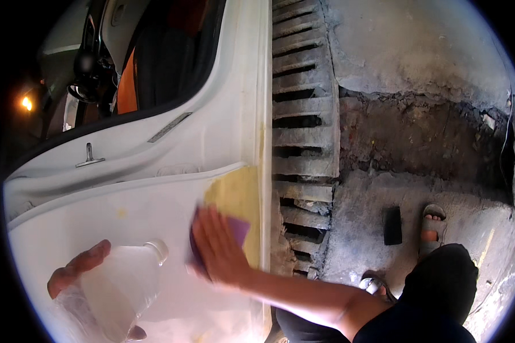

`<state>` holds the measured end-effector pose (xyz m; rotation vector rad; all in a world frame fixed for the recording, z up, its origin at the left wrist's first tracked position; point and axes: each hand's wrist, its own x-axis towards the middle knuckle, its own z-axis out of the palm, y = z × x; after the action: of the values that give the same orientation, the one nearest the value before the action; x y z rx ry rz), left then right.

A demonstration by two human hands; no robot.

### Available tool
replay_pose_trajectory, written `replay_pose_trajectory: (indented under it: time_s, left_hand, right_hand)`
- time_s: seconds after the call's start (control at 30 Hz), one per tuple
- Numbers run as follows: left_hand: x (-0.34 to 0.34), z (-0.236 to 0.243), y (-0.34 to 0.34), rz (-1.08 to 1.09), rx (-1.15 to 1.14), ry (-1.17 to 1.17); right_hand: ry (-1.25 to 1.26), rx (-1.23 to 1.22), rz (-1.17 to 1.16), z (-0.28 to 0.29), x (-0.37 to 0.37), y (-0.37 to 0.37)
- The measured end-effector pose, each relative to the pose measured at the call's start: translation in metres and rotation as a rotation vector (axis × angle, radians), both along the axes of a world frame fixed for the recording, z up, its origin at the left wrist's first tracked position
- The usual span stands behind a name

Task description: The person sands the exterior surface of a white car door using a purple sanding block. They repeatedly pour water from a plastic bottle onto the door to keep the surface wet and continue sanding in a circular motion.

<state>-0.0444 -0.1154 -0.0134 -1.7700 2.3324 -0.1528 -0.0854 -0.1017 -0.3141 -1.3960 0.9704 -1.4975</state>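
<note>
My right hand [218,243] presses a purple sheet of sandpaper [238,228] flat against the white door panel [154,206] of a vehicle. Beside the sheet, a yellow patch of filler [234,191] covers the panel's right edge. At the lower left, my left hand [77,268] grips a translucent plastic bottle [120,280], its neck tilted up to the right with no cap visible. Part of that hand shows only behind or through the bottle.
A slotted drain grate [303,137] runs along the panel's right side. Beyond it, the concrete floor [372,194] has a broken dirt trench [418,137]. A black rectangular block [392,226] lies near my sandalled feet [432,228]. Above the panel is a window opening with dark seats [166,68].
</note>
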Motion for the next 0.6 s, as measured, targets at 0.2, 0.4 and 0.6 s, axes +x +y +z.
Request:
replay_pose_trajectory:
  time_s: [0.2,0.4,0.6]
  left_hand:
    - [-0.004,0.009,-0.006,0.007,0.008,-0.017]
    - [-0.007,0.012,-0.014,-0.027,0.060,0.015]
    - [-0.005,0.008,-0.015,-0.054,0.147,0.072]
  right_hand:
    - [0.055,-0.012,0.058,-0.007,-0.003,-0.019]
    - [-0.005,-0.012,-0.064,-0.007,-0.011,-0.040]
    - [0.072,0.172,0.213,-0.002,0.024,0.152]
